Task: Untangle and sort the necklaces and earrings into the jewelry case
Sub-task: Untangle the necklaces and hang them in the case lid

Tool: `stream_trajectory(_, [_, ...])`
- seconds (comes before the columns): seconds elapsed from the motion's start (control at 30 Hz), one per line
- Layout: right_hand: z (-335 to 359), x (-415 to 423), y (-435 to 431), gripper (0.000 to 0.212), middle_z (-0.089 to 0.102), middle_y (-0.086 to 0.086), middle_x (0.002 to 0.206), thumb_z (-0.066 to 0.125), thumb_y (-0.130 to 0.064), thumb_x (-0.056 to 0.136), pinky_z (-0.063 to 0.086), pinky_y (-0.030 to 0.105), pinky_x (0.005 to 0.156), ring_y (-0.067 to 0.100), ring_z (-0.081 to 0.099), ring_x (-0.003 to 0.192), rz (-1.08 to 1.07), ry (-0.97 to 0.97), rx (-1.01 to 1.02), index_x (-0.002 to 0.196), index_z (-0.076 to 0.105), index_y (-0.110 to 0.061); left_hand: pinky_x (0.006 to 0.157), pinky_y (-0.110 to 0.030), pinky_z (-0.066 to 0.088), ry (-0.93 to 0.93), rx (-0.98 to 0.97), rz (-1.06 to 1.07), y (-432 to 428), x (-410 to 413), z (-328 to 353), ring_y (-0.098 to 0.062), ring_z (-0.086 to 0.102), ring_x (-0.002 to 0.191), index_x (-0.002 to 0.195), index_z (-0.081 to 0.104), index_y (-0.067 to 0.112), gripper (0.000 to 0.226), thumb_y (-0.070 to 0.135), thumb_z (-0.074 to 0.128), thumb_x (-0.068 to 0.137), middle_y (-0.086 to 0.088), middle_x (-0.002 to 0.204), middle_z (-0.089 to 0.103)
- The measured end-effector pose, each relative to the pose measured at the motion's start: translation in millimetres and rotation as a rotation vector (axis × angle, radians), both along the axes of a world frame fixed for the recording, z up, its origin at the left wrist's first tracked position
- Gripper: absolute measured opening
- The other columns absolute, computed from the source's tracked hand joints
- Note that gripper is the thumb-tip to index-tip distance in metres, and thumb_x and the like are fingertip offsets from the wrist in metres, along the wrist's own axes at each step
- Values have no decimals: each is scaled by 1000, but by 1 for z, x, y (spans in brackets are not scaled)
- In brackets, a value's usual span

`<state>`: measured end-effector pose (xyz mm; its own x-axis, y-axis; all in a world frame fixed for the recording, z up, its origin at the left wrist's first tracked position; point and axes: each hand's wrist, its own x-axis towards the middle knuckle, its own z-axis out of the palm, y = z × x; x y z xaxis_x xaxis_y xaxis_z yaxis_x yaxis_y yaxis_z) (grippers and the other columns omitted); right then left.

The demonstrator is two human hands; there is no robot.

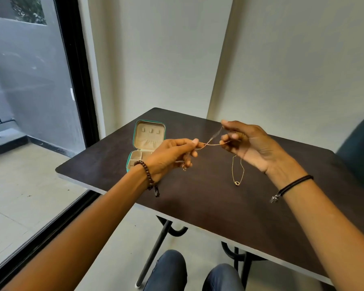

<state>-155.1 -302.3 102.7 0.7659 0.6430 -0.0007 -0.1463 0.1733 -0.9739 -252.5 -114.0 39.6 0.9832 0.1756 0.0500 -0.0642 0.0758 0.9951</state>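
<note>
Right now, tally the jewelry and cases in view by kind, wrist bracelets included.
Necklaces: 2 (tangled chain between left hand and right hand; pendant necklace on table)
Bracelets: 2 (beaded bracelet, black cord bracelet)
Jewelry case: 1
Total: 5

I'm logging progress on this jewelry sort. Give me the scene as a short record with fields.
left hand: pinching one end of a thin chain, raised above the table
right hand: pinching the chain's other end, with a blurred strand running up to its fingertips
chain: stretched between both hands, off the table
necklace: gold, with pendant, lying on the table below the right hand, untouched
case: teal, open, lid upright, at the table's left side, partly hidden by the left hand
case contents: no jewelry visible inside
earrings: none discernible
</note>
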Motion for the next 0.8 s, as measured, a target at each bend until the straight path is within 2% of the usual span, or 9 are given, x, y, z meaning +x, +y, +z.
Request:
stream_trajectory(0.1, [5,0,3,11,42,-5,51,75,-17,88,53,24,59,9,51,52,-30,-4,-7,88,67,-11,70,-28,55,22,-53,-16,-3,0,-1,-10,54,59,112,72,7,39,37,49,102,0,75,66])
stream_trajectory(0.2, [9,1,5,12,35,-6,55,76,-19,87,33,18,43,6,34,45,-31,-33,-36,88,67,-11,66,-28,54,43,-61,-33,-6,0,-2,-12,55,57,110,72,9,45,42,43,103,-2,75,67])
stream_trajectory(0.27, [12,1,7,16,33,-6,57,76,-21,87,21,18,40,5,27,42,-21,-65,-57,90,65,-10,67,-30,52,46,-57,-48,-8,0,-3,-12,56,57,110,73,10,48,46,42,102,-2,75,67])
stream_trajectory(0.33, [14,1,8,18,33,-6,57,76,-23,87,16,19,40,4,24,41,-13,-85,-69,92,66,-10,66,-30,51,50,-53,-53,-9,0,-5,-12,56,57,109,73,11,49,49,42,101,-2,75,68])
stream_trajectory(0.5, [19,0,9,18,31,-8,53,75,-25,87,16,19,39,4,21,39,6,-87,-78,95,70,-10,67,-28,53,49,-11,-59,-9,0,-6,-11,57,60,108,73,15,51,54,42,100,-2,82,70])
stream_trajectory(0.6, [22,-1,9,15,26,-9,51,75,-26,87,14,20,38,4,18,38,10,-101,-88,92,71,-12,69,-28,54,23,36,-47,-9,-4,-6,-10,60,64,100,76,17,45,56,54,92,-3,94,72])
stream_trajectory(0.7, [26,-1,10,16,25,-9,49,75,-28,87,13,20,37,4,17,36,11,-91,-87,87,68,-14,80,-30,55,-8,82,-10,-6,-3,-10,-12,66,82,102,73,8,40,45,65,88,-10,110,71])
stream_trajectory(0.8, [29,-1,11,26,29,-10,50,76,-35,88,18,18,34,5,22,35,20,-51,-77,78,60,-18,87,-34,55,0,52,41,-3,-1,-15,-15,68,100,104,73,7,34,38,66,91,-11,112,72])
